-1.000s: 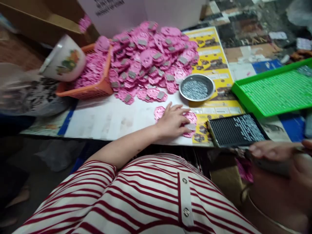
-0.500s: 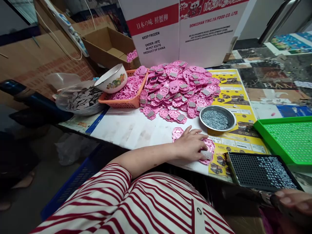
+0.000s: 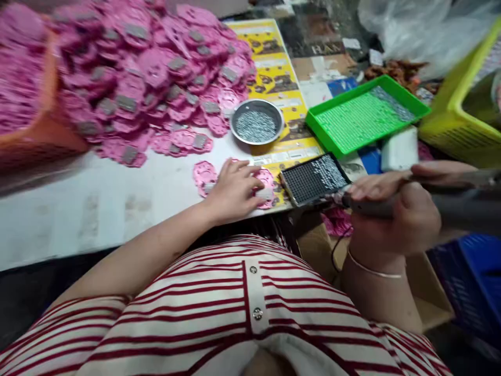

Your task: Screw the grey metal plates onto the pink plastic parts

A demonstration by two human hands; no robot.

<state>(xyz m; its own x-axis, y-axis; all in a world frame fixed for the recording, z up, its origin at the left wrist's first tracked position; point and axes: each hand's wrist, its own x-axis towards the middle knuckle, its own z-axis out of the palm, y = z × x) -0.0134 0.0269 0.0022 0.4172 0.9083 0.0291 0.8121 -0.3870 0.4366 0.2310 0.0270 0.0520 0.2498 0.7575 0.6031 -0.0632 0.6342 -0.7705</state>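
Observation:
My left hand (image 3: 237, 190) lies on pink plastic parts at the table's front edge, its fingers spread and pressing lightly on them. One pink part (image 3: 204, 176) shows at its left side. Another pink part (image 3: 267, 183), with a grey plate on it, shows by the fingertips. My right hand (image 3: 399, 209) is wrapped round a grey electric screwdriver (image 3: 450, 201), blurred by motion. Its tip points left, near the lower right corner of a black perforated tray (image 3: 301, 183). Small silver screws (image 3: 329, 171) cover the right part of that tray.
A metal bowl of screws (image 3: 256, 122) stands behind my left hand. Pink parts (image 3: 156, 68) are heaped at the back left, beside an orange basket (image 3: 50, 120). A green tray (image 3: 323, 133) and a yellow basket (image 3: 446, 122) stand to the right.
The view has swung right and down, bringing the right forearm and the yellow basket in. My left hand stays on the pink parts; my right hand still holds the screwdriver near the black tray.

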